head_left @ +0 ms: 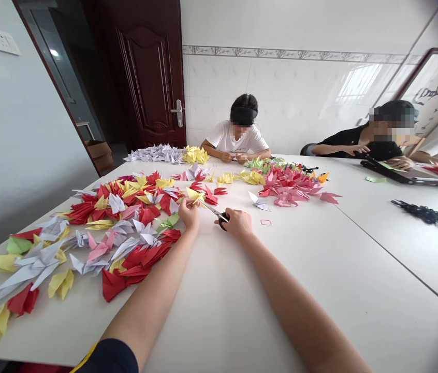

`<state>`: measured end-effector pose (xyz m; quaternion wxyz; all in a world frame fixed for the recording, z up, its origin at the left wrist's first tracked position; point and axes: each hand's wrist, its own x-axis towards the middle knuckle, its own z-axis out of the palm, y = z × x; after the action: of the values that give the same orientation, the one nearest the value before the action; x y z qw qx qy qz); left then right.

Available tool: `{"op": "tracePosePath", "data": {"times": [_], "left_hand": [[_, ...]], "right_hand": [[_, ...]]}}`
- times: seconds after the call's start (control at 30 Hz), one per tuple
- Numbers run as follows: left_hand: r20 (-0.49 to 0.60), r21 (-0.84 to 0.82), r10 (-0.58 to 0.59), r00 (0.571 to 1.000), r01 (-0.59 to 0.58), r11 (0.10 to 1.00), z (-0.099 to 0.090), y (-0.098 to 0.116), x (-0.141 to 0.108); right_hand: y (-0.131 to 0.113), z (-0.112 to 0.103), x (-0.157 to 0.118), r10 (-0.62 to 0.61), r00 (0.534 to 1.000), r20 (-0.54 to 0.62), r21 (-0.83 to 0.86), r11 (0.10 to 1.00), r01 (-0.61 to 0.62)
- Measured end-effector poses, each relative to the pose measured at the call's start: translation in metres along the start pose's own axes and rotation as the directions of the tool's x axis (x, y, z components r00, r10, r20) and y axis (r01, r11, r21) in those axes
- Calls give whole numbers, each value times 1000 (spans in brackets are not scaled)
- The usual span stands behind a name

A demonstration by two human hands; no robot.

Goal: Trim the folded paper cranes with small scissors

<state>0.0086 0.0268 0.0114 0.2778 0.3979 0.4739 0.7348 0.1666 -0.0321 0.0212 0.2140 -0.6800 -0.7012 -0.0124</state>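
Observation:
My left hand (190,213) pinches a yellow folded paper crane (195,196) above the white table. Black-handled scissors (216,212) are gripped in my right hand (238,223), their blades pointing left and reaching the crane's edge. Whether the blades are parted is too small to tell. Beside my left forearm spreads a large heap of paper cranes (141,213) in red, yellow, white and pink. A single white crane (259,201) lies to the right, beyond my right hand.
Pink cranes (291,184) are piled further right, with white cranes (157,153) and yellow cranes (195,155) at the far edge. A person (238,134) sits opposite; another (378,129) works at a black paper trimmer (401,173). A black cord bundle (431,214) lies at right.

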Motion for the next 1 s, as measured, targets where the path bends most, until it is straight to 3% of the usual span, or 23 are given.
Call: {"op": "tracePosePath", "data": {"times": [0.27,0.6,1.0], "left_hand": [[-26,28,62,998,-61,998,0,1,-1],[-17,-20,51,999,-51,999,0,-3,0],[10,120,135,991,-136,983,-1,-20,8]], "right_hand": [[-3,-1,0,16,1000,8,-35,999,-15],[-6,-6,-2,9,1000,15,-50,999,-9],[-4,-1,-2,-29,999,-24,-64,998,28]]}}
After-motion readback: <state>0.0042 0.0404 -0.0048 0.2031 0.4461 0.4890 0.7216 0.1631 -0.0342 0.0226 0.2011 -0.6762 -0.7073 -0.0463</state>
